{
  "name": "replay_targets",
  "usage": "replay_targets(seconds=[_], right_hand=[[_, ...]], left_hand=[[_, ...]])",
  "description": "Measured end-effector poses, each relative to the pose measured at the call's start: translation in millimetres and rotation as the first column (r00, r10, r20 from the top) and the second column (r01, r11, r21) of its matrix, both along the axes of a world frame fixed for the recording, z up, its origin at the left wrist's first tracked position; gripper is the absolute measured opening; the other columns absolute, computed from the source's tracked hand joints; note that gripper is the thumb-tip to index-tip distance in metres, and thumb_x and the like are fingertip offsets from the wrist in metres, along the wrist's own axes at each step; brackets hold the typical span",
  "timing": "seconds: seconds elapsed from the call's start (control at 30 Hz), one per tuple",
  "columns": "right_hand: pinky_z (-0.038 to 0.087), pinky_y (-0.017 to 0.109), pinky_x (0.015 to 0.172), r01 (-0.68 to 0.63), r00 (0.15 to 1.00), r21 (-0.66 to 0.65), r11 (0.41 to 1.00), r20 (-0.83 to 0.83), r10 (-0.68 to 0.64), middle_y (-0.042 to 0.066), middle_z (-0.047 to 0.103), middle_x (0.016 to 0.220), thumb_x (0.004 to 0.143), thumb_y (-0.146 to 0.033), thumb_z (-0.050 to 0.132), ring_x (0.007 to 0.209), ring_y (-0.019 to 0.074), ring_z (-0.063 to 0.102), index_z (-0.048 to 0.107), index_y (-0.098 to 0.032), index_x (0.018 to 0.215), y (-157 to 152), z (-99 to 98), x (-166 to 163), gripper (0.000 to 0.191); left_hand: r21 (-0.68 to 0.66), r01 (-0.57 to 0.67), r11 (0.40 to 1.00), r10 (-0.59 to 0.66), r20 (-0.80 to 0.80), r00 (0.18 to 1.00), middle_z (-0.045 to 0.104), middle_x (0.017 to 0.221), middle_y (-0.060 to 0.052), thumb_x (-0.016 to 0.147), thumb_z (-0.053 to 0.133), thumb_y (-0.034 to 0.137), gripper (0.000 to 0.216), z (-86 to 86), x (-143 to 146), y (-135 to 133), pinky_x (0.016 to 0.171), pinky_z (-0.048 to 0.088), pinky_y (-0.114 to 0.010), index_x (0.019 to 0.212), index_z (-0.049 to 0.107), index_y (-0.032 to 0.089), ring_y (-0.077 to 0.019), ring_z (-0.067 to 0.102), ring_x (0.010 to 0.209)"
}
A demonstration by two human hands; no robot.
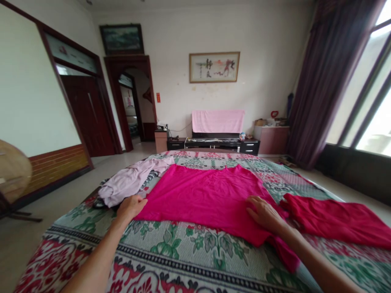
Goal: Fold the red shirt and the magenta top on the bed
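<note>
Head view: your pink cloth (204, 191) lies spread flat on bed (183, 252), centre of patterned cover. Your left hand (131, 206) clenched on cloth's left near corner, pinching edge. Your right hand (265, 213) open, palm flat, pressing cloth's right near part. Pale lilac garment (128, 181) bunched just left of cloth. Red garment (332, 219) lies right, near your right hand.

Spread shirt (201, 191) on bed (183, 252), crumpled garment (128, 181) left.
</note>
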State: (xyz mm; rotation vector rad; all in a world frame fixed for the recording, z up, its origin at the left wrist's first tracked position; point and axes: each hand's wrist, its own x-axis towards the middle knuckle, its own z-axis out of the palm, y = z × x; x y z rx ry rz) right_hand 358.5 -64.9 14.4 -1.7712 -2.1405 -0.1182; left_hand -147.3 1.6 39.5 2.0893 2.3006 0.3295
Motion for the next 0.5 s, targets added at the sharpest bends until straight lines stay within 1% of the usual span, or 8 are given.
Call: replay_targets(seconds=[0.07,0.13,0.2,0.3,0.4,0.5], right_hand=[[0.042,0.034,0.093,-0.013,0.999,0.020,1.000,-0.051,0.014,0.014,0.061,0.113,0.085,-0.032,0.041,0.102,0.0228,0.058,0.062,-0.014,0.105,1,-9.3,0,0.034],[0.043,0.035,0.093,-0.015,0.997,0.043,0.999,-0.081,0.018,0.015,0.062,0.112,0.085,-0.033,0.040,0.103,0.0233,0.058,0.063,-0.014,0.104,1,-14.5,1,0.035],[0.044,0.037,0.094,-0.029,0.994,0.045,0.999,-0.100,0.033,0.016,0.063,0.113,0.084,-0.034,0.040,0.104,0.0241,0.059,0.063,-0.014,0.104,0,-14.8,3,0.037],[0.043,0.039,0.097,-0.075,0.989,-0.005,0.997,-0.126,0.074,0.016,0.062,0.116,0.081,-0.035,0.042,0.107,0.0251,0.058,0.064,-0.013,0.106,-4,-7.0,6,0.039],[0.042,0.042,0.099,-0.124,0.982,-0.097,0.988,-0.154,0.109,0.016,0.061,0.119,0.076,-0.037,0.049,0.110,0.0271,0.057,0.065,-0.014,0.106,-10,6.0,11,0.041],[0.040,0.043,0.102,-0.163,0.976,-0.198,0.966,-0.176,0.129,0.014,0.060,0.123,0.070,-0.037,0.056,0.115,0.0290,0.055,0.065,-0.016,0.108,-18,18.8,17,0.044]], left_hand=[[-0.015,-0.017,1.000,0.017,0.006,1.000,0.072,0.082,-0.008,0.082,0.038,0.049,0.044,0.4,0,0,0.067,0.045,-0.028,0.076,0.072,0.023,-0.0234,0.066,0.083],[-0.026,-0.031,0.999,0.031,0.000,1.000,0.073,0.082,-0.008,0.080,0.041,0.044,0.038,-1.5,0,2,0.068,0.045,-0.028,0.076,0.073,0.023,-0.0239,0.066,0.084],[-0.038,-0.055,0.998,0.055,-0.008,0.998,0.073,0.086,-0.009,0.079,0.043,0.037,0.033,-3.6,1,4,0.069,0.045,-0.028,0.077,0.073,0.023,-0.0244,0.066,0.087],[-0.047,-0.076,0.996,0.075,-0.012,0.997,0.072,0.091,-0.011,0.079,0.041,0.035,0.035,-3.5,1,8,0.071,0.045,-0.028,0.079,0.073,0.021,-0.0250,0.065,0.091],[-0.027,-0.072,0.997,0.073,0.011,0.997,0.072,0.091,-0.011,0.081,0.039,0.038,0.039,-0.8,-1,11,0.071,0.046,-0.028,0.080,0.073,0.020,-0.0248,0.066,0.091],[-0.019,-0.071,0.997,0.072,0.068,0.995,0.072,0.092,-0.009,0.079,0.041,0.037,0.035,-0.3,-4,12,0.072,0.046,-0.028,0.082,0.072,0.021,-0.0248,0.065,0.091]])
